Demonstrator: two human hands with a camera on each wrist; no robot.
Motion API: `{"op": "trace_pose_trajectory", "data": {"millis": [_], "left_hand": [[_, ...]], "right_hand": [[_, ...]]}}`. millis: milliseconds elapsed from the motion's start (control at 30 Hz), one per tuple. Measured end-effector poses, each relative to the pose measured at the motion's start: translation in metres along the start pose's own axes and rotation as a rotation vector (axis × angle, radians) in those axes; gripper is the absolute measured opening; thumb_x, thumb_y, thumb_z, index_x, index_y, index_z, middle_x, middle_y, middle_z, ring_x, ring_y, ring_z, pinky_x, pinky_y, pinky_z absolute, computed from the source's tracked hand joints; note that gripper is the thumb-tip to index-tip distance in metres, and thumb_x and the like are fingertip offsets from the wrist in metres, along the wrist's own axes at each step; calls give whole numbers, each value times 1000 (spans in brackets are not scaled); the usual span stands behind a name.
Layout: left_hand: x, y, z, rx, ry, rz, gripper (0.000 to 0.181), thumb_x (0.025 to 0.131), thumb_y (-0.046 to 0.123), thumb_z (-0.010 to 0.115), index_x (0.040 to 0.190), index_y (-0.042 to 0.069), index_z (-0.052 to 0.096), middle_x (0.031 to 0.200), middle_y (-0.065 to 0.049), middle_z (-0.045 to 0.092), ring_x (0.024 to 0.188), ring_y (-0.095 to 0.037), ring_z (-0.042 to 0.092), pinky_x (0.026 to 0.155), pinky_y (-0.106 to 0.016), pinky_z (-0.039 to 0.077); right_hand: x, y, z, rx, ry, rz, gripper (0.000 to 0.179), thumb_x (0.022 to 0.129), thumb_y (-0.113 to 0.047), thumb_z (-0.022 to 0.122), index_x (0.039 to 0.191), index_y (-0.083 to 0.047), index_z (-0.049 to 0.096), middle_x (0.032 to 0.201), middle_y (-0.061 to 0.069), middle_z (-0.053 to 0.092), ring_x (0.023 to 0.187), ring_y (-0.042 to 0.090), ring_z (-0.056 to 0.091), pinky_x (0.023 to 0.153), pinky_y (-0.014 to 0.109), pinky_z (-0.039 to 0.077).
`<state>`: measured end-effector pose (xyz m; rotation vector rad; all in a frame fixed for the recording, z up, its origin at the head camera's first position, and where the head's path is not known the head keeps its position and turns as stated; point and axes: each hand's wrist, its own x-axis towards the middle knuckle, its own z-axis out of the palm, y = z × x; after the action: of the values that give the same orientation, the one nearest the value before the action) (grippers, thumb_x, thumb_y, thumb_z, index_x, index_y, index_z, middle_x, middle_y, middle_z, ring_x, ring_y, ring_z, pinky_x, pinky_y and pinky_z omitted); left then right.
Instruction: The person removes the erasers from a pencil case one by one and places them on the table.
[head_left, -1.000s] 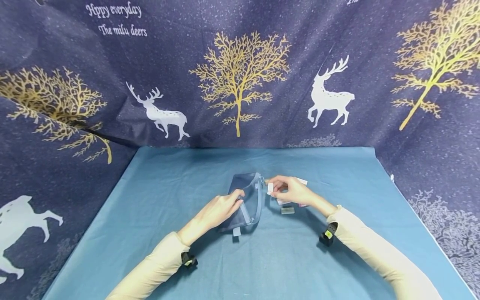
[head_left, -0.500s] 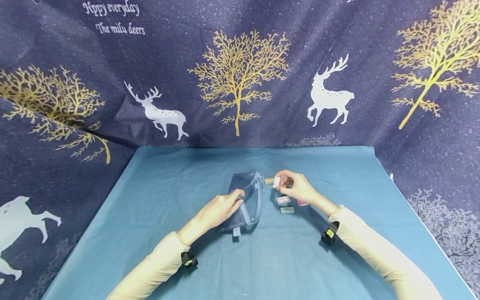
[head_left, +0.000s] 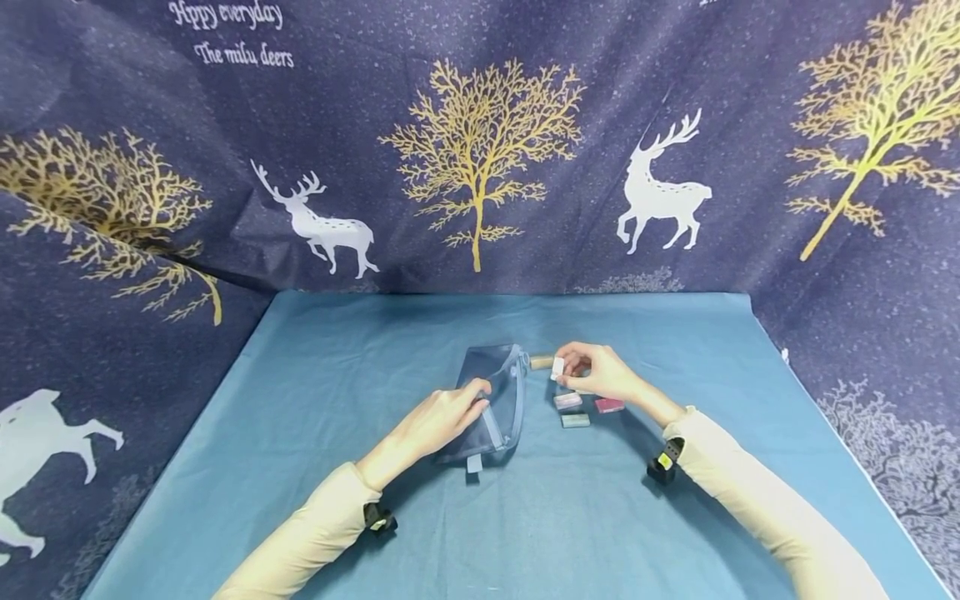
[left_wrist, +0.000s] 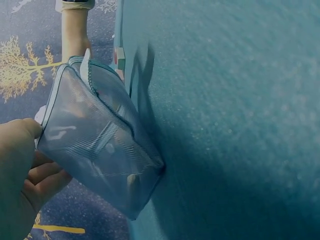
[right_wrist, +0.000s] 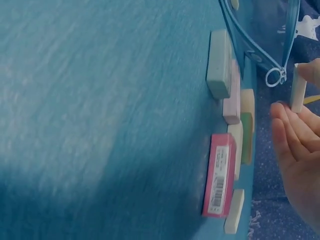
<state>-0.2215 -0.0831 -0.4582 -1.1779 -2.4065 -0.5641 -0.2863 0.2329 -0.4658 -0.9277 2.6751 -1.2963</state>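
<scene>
A blue mesh zip pouch [head_left: 495, 367] lies on the blue cloth with its zipped mouth parted towards the right. My left hand [head_left: 438, 421] pinches its edge; in the left wrist view the thumb is on the near side of the mesh pouch [left_wrist: 95, 135]. To the right of that mouth, my right hand [head_left: 603, 375] holds a small white block, eraser-like [head_left: 558, 368], between thumb and fingertips. In the right wrist view the white block [right_wrist: 298, 90] is raised above the cloth, apart from the pouch's zip ring [right_wrist: 274, 77]. The mesh blurs what is inside the pouch.
Several eraser-like blocks lie below the right hand: a pink one with a barcode [right_wrist: 218, 175], a pale green one [head_left: 575, 421], a pale pink one [head_left: 567, 401] and a tan one [head_left: 541, 362]. A deer-print curtain [head_left: 480, 300] hangs behind the table.
My right hand has drawn back to the right from the pouch mouth, still holding the white block, uncovering the tan and pink blocks. The left hand and pouch have barely moved.
</scene>
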Motion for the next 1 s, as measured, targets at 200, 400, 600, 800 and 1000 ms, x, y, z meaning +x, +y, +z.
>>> {"op": "trace_pose_trajectory", "data": {"millis": [200, 400, 600, 800, 1000], "left_hand": [[4, 1, -4, -59, -26, -1, 12, 94, 19, 49, 105, 17, 54, 82, 10, 63, 60, 2, 51, 57, -15, 45], [8, 3, -5, -101, -94, -17, 11, 94, 19, 49, 101, 16, 57, 82, 10, 61, 61, 2, 48, 58, -13, 43], [12, 2, -13, -148, -90, -54, 10, 92, 18, 52, 98, 18, 61, 85, 10, 64, 68, 2, 53, 63, -16, 46], [12, 1, -17, -194, -93, -106, 12, 91, 19, 54, 97, 19, 64, 86, 10, 66, 66, 1, 51, 61, -15, 44], [11, 3, -15, -200, -69, -110, 11, 90, 18, 56, 95, 17, 66, 87, 8, 68, 67, 1, 53, 61, -15, 45]], "right_hand": [[-5, -5, -8, -26, 3, 54, 32, 79, -22, 71, 105, -8, 61, 82, 1, 68, 72, 13, 64, 69, 25, 53], [-9, 2, -11, -111, 20, 120, 36, 80, -24, 69, 110, -6, 61, 88, 3, 69, 77, 12, 64, 70, 22, 52], [-14, -2, -14, -137, 47, 141, 36, 80, -23, 69, 111, -6, 62, 92, 5, 70, 82, 17, 66, 73, 25, 54], [-25, -5, -17, -174, 116, 211, 39, 80, -30, 69, 112, -9, 62, 94, 8, 69, 83, 21, 66, 71, 32, 54], [-32, -9, -18, -198, 168, 252, 38, 80, -31, 68, 111, -9, 63, 92, 10, 69, 82, 21, 65, 68, 33, 53]]}}
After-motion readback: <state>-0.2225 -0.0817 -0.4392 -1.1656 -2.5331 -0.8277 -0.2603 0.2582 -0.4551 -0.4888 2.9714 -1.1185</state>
